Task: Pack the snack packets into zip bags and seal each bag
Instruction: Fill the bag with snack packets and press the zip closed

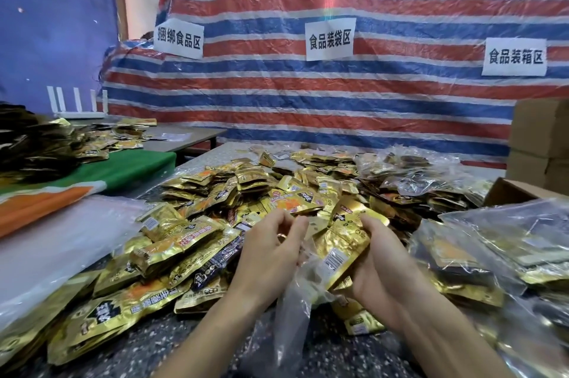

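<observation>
White signs on the striped tarp (338, 94) are reading 捆绑食品区 (178, 38) at 11 o'clock, 食品装袋区 (330, 40) at 12, 食品装箱区 (514, 56) at 1. The right hand (380, 270) is gripping gold snack packets (338, 249), print blurred, at the mouth of a clear zip bag (292, 306) at 6 o'clock. The left hand (271, 251) is pinching the bag's edge, hardly visible. Filled bags (492, 251) are lying on the tabletop (147, 353) at 3 o'clock.

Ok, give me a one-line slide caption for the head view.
Left hand holds a clear zip bag while the right hand grips gold snack packets at its mouth.
</observation>
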The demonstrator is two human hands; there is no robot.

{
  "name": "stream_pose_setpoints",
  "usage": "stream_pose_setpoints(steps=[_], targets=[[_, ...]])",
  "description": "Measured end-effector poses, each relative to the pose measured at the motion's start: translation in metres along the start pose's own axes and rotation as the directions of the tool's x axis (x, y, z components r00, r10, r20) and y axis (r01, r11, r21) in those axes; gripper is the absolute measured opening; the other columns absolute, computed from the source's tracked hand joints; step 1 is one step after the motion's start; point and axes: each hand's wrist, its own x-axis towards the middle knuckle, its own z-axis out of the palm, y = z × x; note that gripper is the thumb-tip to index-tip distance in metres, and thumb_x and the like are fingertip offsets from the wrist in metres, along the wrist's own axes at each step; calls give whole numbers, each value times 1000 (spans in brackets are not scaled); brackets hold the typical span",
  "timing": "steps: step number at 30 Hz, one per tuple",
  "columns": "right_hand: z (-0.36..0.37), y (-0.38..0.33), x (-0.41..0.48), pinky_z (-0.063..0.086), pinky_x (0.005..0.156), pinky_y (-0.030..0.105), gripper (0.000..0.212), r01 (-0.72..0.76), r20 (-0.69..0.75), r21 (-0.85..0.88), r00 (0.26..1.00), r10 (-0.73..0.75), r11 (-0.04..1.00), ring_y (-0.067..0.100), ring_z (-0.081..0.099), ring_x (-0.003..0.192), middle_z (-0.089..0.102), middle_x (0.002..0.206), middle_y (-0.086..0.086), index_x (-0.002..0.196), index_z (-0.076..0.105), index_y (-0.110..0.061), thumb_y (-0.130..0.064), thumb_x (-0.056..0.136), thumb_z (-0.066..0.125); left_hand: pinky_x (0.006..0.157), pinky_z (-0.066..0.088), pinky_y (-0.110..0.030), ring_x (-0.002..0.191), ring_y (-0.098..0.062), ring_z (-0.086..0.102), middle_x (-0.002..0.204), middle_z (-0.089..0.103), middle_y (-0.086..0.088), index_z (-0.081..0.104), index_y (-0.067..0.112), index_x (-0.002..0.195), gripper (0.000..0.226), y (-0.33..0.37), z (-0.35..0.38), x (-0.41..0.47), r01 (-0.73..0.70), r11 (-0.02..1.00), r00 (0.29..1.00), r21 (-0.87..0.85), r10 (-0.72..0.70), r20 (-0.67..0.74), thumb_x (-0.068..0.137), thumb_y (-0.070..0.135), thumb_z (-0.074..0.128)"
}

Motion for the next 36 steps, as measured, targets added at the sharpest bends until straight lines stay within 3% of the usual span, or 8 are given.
stream_pose_setpoints(steps=[5,7,10,16,23,29,33,36], targets=[[-2,-1,2,49,101,58,43,283,-262,-363,883,-389,888,26,64,117,66,127,2,134,50,-19,-46,101,52,52,49,-22,52,-12,62,60,65,-8,64,6,75,30,1,-2,-3,0,1000,992,-10,1,128,93,30,67],[-1,1,-2,58,87,55,10,445,-254,-461,762,-595,767,15,70,88,74,97,-11,105,60,-34,-42,98,59,50,45,-18,49,-9,59,57,65,-2,67,5,78,27,3,-2,-3,14,999,979,-31,-7,205,92,28,69],[2,-1,-12,57,58,28,9,616,-137,-503,636,-759,607,12,67,65,71,83,-5,86,63,-41,-38,94,66,45,44,-23,48,-14,53,59,65,-6,66,6,78,27,6,-4,-1,55,993,959,-103,-23,284,93,29,68],[-13,-30,-25,60,80,46,38,377,241,-639,926,-291,670,19,74,94,78,99,-1,98,74,-38,-13,72,87,31,36,-22,34,-20,48,51,57,-10,65,15,62,38,5,-8,2,154,956,984,-249,-125,127,99,22,58],[-16,-40,-28,56,81,39,40,424,199,-481,905,-376,767,18,75,94,79,99,1,94,80,-17,11,66,79,33,38,-24,38,-22,49,55,60,-10,65,18,68,30,13,-11,2,170,926,980,-338,-122,157,95,31,60],[-25,-56,-35,62,74,40,46,308,294,-431,937,-191,848,27,74,99,76,109,8,98,80,-11,13,60,73,34,36,-20,40,-19,47,60,57,-12,56,6,73,17,23,-16,7,341,838,929,-426,-231,289,87,-1,63],[-23,-64,-37,57,50,27,32,366,136,-341,931,-340,866,20,75,69,77,83,14,87,78,0,14,61,63,32,28,-16,36,-15,43,53,52,-7,59,13,57,33,28,-21,13,373,868,925,-327,-323,199,87,0,57],[-12,-66,-34,63,60,39,29,451,73,-408,883,-464,794,26,73,77,77,89,16,84,78,-6,-3,55,77,31,27,-18,36,-14,42,47,51,-2,56,8,70,22,37,-26,21,333,901,943,-279,-320,93,91,2,55]])
